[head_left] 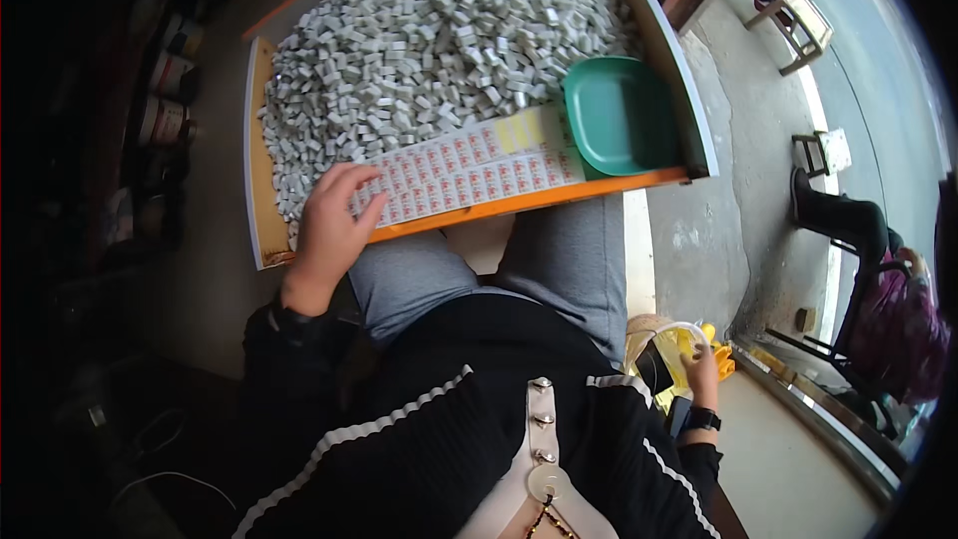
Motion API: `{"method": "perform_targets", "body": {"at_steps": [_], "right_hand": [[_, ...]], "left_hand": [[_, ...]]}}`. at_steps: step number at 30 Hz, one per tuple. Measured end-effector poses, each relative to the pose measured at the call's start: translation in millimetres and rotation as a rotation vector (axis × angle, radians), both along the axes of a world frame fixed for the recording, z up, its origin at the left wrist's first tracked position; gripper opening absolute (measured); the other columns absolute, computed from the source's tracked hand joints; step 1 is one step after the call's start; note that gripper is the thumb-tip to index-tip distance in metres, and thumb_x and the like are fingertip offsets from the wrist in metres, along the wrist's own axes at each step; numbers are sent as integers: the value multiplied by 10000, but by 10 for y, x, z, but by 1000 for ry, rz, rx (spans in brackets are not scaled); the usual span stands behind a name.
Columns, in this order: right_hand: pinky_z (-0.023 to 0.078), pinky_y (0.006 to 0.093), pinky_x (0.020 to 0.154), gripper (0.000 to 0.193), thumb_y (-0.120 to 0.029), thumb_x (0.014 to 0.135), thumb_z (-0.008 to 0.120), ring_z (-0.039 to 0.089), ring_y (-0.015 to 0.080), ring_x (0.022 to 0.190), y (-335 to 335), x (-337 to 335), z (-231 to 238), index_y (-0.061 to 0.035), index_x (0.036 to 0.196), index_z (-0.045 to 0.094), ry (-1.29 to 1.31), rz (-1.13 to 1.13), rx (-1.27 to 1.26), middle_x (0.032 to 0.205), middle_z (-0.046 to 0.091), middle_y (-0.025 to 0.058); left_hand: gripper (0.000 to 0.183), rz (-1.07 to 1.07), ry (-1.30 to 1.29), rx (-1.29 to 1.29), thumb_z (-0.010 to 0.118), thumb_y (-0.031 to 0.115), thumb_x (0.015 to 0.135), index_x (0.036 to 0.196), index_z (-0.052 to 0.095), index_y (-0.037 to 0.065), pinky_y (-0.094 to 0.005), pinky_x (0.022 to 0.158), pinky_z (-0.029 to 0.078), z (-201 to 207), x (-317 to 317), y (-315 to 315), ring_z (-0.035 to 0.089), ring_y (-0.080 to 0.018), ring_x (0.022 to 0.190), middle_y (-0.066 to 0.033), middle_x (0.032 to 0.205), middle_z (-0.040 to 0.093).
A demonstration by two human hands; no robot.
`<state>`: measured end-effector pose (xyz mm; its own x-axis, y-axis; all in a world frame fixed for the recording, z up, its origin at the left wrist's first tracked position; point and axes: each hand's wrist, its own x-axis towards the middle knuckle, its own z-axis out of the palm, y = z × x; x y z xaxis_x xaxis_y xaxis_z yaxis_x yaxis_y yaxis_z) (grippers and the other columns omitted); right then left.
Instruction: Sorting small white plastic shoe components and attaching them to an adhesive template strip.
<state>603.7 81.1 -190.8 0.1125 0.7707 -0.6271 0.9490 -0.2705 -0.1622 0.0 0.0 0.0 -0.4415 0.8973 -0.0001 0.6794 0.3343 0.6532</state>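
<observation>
My left hand (337,218) rests over the left end of a sheet of stickers (469,180), its thumb and fingers apart. The sheet is white with rows of small red marks and a yellow patch near its far right end. It lies along the near side of a shallow tray (489,208) with an orange front edge. Behind the sheet is a heap of small whitish-grey blocks (429,50). Down at my right side, my right hand (702,374) is at a basket (639,327) with yellow items (689,344) in it. Its fingers are partly hidden, so their grip is unclear.
A green plastic dish (621,115) sits in the tray's right corner. Two small stools (798,28) stand on the floor to the right. A seated person (893,319) in purple is at the far right. Dark shelving with containers (165,110) lies at left.
</observation>
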Motion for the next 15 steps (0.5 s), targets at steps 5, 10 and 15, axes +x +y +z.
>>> {"method": "perform_targets", "body": {"at_steps": [5,10,15], "right_hand": [[468,256,680,300,29,736,668,571,160,750,765,-2141,1816,-15,1020,585,632,440,568,862,571,79],[471,324,740,279,-21,719,682,564,246,829,997,-3750,2034,-43,988,610,828,920,682,901,556,85],[446,376,818,316,-101,714,691,535,282,968,1079,-4473,1780,-63,1015,603,670,1187,741,1021,549,83]], "left_hand": [[299,-236,277,95,727,118,727,974,607,-3,-359,804,457,-105,-191,374,559,-275,928,-123,973,564],[308,-273,268,143,735,132,718,977,607,24,-358,792,448,-282,-161,591,544,-286,915,-103,948,552],[333,-215,237,104,735,130,703,995,593,53,-367,801,427,-312,-156,610,530,-271,940,-75,960,538]]}}
